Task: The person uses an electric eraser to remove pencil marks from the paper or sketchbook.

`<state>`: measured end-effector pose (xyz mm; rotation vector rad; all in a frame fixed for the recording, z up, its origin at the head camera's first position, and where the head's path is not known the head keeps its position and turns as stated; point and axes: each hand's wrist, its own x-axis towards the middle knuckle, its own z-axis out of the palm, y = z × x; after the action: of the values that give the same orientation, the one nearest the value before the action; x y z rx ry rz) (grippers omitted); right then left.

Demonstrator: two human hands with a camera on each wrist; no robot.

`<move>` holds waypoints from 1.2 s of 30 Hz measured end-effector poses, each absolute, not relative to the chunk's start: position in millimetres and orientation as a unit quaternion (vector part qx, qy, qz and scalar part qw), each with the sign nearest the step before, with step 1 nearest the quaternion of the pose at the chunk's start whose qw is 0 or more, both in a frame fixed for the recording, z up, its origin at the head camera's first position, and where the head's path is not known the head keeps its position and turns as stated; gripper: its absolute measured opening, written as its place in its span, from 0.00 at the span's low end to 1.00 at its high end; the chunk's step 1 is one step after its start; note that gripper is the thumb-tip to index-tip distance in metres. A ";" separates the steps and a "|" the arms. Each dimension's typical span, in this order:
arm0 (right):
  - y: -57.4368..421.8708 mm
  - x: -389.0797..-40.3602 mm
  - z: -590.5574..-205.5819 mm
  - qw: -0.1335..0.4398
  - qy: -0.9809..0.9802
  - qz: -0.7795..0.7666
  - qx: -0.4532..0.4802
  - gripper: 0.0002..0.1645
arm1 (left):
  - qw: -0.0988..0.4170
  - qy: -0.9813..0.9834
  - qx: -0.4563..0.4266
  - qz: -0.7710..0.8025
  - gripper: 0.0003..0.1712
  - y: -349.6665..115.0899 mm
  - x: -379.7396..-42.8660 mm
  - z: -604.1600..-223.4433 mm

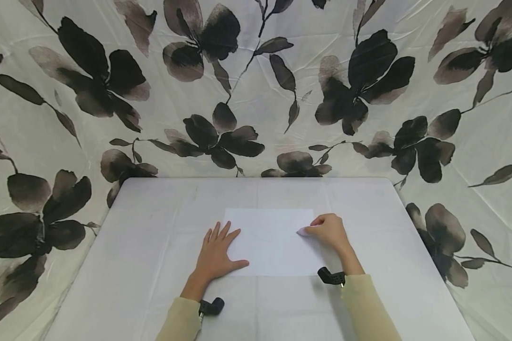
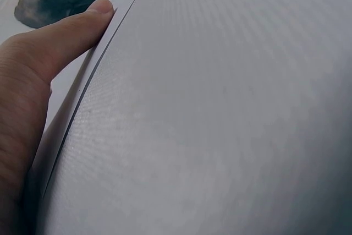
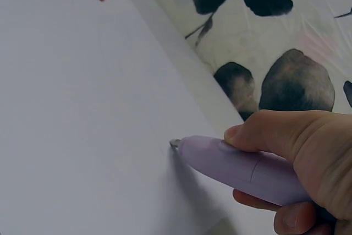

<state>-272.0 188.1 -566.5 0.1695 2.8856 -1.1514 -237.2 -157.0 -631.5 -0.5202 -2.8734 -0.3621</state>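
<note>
A white sheet of paper [image 1: 273, 246] lies flat on the white-covered table. My left hand [image 1: 215, 255] presses on the sheet's left side, fingers spread and thumb stretched along the near edge. In the left wrist view, the thumb [image 2: 66, 39] rests by the paper's edge. My right hand [image 1: 330, 232] grips a lavender utility knife [image 3: 247, 171] over the sheet's right part, with the thumb on top of its body. Its short metal tip [image 3: 175, 143] points left, at or just above the paper; actual contact cannot be told.
The white table [image 1: 153, 293] has its far edge against a hanging cloth [image 1: 281, 109] with dark flowers. A black wrist camera [image 1: 213, 307] sits on the left wrist and another black camera [image 1: 330, 276] on the right.
</note>
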 end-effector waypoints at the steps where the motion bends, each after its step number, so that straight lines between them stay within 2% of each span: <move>1: 190.5 -270.7 -565.9 0.014 0.928 -0.369 0.057 0.17 | 0.100 -0.972 -0.176 -0.123 0.57 -156.9 -237.2 -631.1; 9: 198.9 -266.1 -563.7 0.012 0.928 -0.368 0.059 0.16 | 0.103 -0.972 -0.175 -0.120 0.57 -157.3 -237.4 -630.2; 27: 166.5 -281.6 -563.7 0.003 0.920 -0.391 0.029 0.16 | 0.101 -0.971 -0.175 -0.125 0.56 -156.4 -237.5 -630.9; 36: 184.9 -270.8 -560.1 0.017 0.926 -0.375 0.050 0.16 | 0.095 -0.972 -0.174 -0.123 0.57 -156.5 -238.3 -631.7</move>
<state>-270.8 184.9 -560.1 0.1557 2.8770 -1.1640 -238.3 -156.5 -631.7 -0.5165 -2.8827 -0.3658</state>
